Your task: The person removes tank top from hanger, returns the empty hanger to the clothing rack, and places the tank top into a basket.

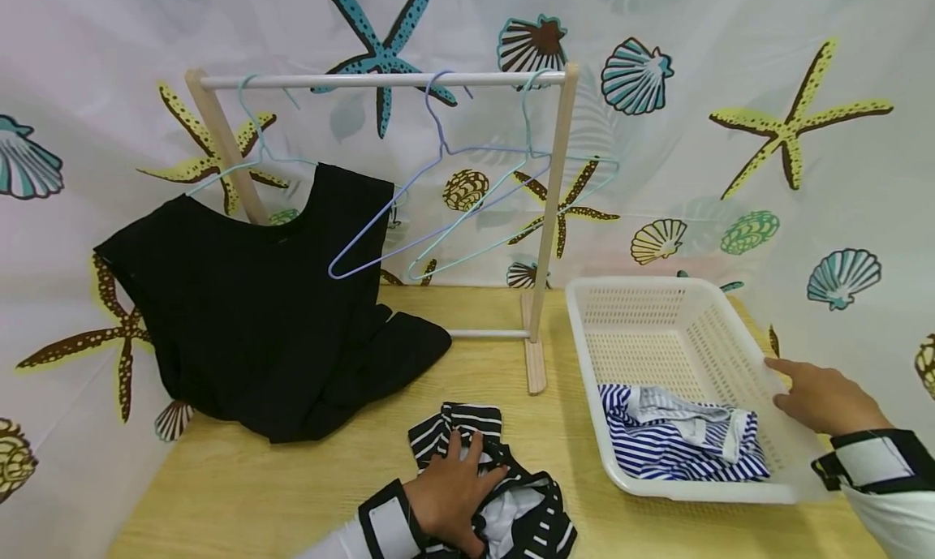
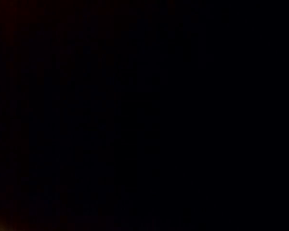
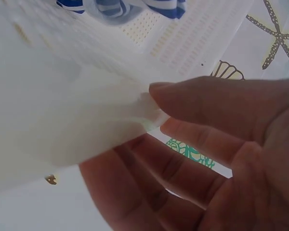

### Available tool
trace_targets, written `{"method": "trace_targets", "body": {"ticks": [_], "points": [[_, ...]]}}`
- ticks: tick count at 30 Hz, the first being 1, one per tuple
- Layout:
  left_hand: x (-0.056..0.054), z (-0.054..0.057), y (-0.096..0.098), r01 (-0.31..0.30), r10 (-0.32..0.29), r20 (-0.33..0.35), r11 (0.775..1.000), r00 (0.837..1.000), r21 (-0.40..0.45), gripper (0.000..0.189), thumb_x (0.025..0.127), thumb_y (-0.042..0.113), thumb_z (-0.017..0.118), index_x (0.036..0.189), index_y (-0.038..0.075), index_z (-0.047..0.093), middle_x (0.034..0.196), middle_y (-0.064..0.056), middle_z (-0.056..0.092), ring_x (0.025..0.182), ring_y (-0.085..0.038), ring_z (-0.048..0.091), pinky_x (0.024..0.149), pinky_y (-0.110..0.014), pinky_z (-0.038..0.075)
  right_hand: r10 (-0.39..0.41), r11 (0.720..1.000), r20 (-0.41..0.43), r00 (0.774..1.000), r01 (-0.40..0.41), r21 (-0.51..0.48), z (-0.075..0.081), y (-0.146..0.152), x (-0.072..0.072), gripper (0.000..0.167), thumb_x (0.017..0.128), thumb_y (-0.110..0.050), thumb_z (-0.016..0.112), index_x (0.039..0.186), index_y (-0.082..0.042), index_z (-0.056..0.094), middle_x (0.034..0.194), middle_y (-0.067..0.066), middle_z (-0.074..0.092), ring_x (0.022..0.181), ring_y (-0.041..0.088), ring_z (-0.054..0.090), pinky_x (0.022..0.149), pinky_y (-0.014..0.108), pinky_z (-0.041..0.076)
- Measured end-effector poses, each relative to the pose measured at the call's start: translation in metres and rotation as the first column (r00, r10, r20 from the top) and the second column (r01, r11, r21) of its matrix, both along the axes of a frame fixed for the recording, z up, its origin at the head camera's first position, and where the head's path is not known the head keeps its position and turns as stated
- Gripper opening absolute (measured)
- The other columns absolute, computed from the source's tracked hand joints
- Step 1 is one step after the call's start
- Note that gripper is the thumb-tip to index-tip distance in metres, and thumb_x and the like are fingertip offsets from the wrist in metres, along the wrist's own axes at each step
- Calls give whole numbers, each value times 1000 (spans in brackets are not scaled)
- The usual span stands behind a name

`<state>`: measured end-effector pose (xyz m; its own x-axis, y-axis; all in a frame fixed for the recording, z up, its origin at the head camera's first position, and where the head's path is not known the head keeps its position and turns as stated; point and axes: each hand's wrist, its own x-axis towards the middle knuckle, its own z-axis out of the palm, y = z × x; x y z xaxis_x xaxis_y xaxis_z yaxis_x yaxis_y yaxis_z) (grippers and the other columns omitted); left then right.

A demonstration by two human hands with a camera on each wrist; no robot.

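My left hand [image 1: 454, 494] rests on a crumpled black-and-white striped garment [image 1: 542, 531] on the table, its fingers spread over the cloth. My right hand [image 1: 833, 398] grips the right rim of a white plastic basket [image 1: 582, 356]. The right wrist view shows its thumb on the inner side of the basket wall [image 3: 62, 120] and fingers on the outer side. Inside the basket lies a blue-and-white striped garment [image 1: 668, 445], bunched toward the near end. The left wrist view is almost wholly dark.
Behind stands a rack with a white rail [image 1: 351, 80] and wooden posts. A black sleeveless garment [image 1: 248, 307] hangs at its left on a mint hanger [image 1: 261, 141]. A purple hanger [image 1: 441, 141] and another mint hanger [image 1: 527, 125] hang bare. A patterned curtain [image 1: 687, 178] backs the wooden table [image 1: 234, 494].
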<state>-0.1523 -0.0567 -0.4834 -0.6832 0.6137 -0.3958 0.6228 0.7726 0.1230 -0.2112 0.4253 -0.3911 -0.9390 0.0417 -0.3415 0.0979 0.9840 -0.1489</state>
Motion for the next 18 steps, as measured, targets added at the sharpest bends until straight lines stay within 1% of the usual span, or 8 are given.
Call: {"method": "trace_targets", "body": {"ticks": [2, 4, 7, 10, 12, 18], "points": [[1, 0, 2, 26, -27, -40, 1000, 999, -11, 97, 59, 67, 80, 143, 39, 42, 150, -17, 29, 129, -45, 37, 70, -40, 53, 8, 1000, -8, 1000, -8, 3, -2, 2, 0, 63, 84, -13, 66, 134, 14, 37, 87, 28, 62, 69, 31, 61, 65, 55, 48], [2, 0, 2, 58, -59, -84, 998, 995, -16, 95, 59, 67, 80, 141, 36, 45, 144, -16, 35, 122, -41, 42, 63, -33, 52, 17, 1000, -20, 1000, -17, 7, -2, 3, -1, 63, 83, -12, 66, 133, 14, 38, 86, 28, 63, 69, 31, 61, 65, 54, 48], [3, 1, 3, 90, -89, -109, 996, 990, 6, 89, 58, 65, 82, 134, 32, 51, 131, -13, 42, 110, -35, 47, 57, -29, 50, 24, 1000, -19, 1000, -23, 9, -2, 4, -1, 63, 83, -13, 66, 133, 14, 39, 88, 29, 63, 70, 32, 62, 64, 54, 48], [3, 2, 3, 109, -105, -107, 993, 989, 36, 82, 58, 61, 84, 127, 31, 53, 120, -9, 44, 101, -29, 47, 56, -28, 48, 21, 1000, -13, 1000, -21, 13, -1, 4, -1, 63, 83, -13, 66, 133, 14, 39, 89, 29, 63, 70, 31, 61, 64, 54, 48], [3, 3, 3, 120, -114, -104, 991, 988, 53, 78, 58, 59, 85, 123, 31, 53, 118, -7, 44, 98, -27, 47, 55, -28, 47, 20, 1000, -13, 1000, -19, 11, -1, 4, 0, 63, 83, -13, 66, 133, 14, 39, 89, 30, 63, 70, 32, 61, 65, 55, 48], [1, 3, 2, 159, -152, -94, 984, 984, 82, 73, 59, 54, 86, 121, 32, 54, 110, -5, 46, 89, -23, 46, 55, -28, 46, 21, 1000, -27, 999, -21, -8, 1, 4, 2, 62, 84, -11, 65, 134, 14, 39, 92, 32, 63, 71, 34, 63, 64, 54, 49]]}}
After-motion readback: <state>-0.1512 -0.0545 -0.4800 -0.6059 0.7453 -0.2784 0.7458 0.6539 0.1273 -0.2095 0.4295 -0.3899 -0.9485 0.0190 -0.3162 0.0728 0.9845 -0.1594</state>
